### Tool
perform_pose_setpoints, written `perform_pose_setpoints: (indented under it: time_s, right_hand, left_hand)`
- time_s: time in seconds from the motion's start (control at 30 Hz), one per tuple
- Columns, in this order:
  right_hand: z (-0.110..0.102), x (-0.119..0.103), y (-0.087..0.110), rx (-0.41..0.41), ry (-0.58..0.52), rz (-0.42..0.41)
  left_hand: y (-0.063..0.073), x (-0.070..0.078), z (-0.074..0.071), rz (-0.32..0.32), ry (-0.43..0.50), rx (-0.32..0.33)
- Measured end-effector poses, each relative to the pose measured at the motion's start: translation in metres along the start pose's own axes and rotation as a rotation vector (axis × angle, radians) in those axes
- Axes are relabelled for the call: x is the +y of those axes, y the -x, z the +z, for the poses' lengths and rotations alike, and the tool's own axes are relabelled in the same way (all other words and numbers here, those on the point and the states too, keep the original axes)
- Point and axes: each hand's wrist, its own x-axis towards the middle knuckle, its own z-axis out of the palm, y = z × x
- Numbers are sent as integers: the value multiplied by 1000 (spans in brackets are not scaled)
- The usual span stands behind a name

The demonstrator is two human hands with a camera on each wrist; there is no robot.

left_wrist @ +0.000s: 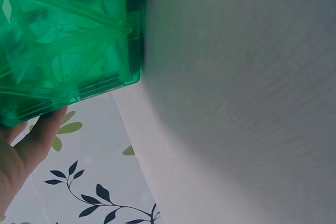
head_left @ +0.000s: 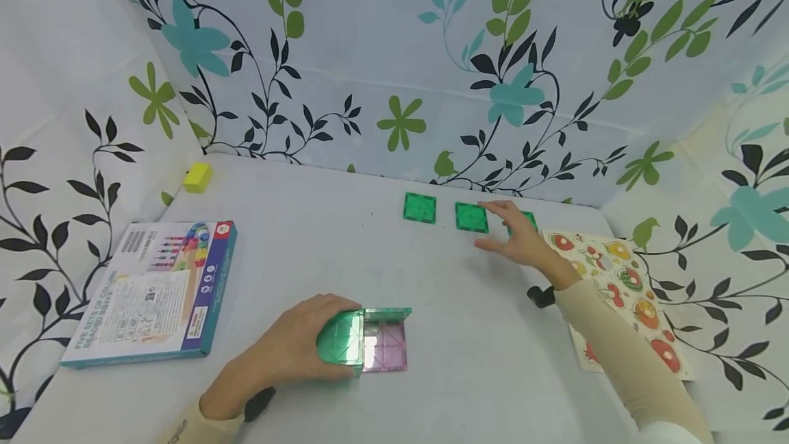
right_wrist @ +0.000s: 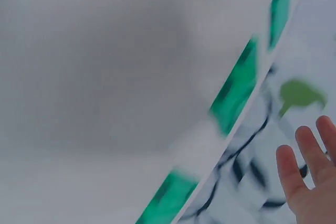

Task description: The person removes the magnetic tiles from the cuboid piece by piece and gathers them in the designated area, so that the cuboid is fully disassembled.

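My left hand (head_left: 292, 341) grips translucent green magnetic tiles (head_left: 339, 341) between thumb and fingers. A pink tile (head_left: 390, 348) lies flat on the table beside them, and another green tile (head_left: 388, 313) stands upright along its far edge. In the left wrist view, the held green tiles (left_wrist: 68, 40) fill the upper left corner. Toward the back of the table, my right hand (head_left: 518, 237) reaches out with spread fingers and holds nothing. Its fingertips come near the middle loose green tile (head_left: 471, 217); a second (head_left: 420, 207) lies to the left, and a third (head_left: 525, 218) is partly hidden behind the hand.
A boxed set (head_left: 148, 286) lies at the left, with a yellow block (head_left: 198, 177) farther back. At the right, under my forearm, is a sheet with fruit pictures (head_left: 635, 286). Leaf-patterned cloth (head_left: 345, 53) hangs behind the table.
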Motion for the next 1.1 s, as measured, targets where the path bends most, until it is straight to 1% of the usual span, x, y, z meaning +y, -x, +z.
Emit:
perform_pose_setpoints:
  time_s: [0.07,0.17,0.3,0.4,0.53,0.63,0.7,0.9,1.1]
  right_hand:
    - [15,-23,7,32,-56,-108]
    - [37,-57,18,25,-136,-253]
    - [65,-95,33,-68,-253,-372]
    - [87,-112,41,-123,-288,-451]
    - [112,-124,45,-146,-288,-556]
    - [125,-128,46,-136,-261,-604]
    - [132,-129,46,-116,-232,-625]
    - [137,-133,44,-36,-169,-658]
    - [136,-133,43,-16,-147,-668]
  left_hand:
    - [0,0,0,-3,2,-3]
    - [1,0,1,-4,-2,-5]
    - [0,1,0,13,-3,2]
    - [-1,2,0,27,-4,6]
    - [0,3,-1,38,-13,12]
    - [0,3,-1,44,-10,16]
    - [0,3,-1,45,-4,18]
    - [0,3,-2,44,3,21]
    - [0,4,-1,45,-1,24]
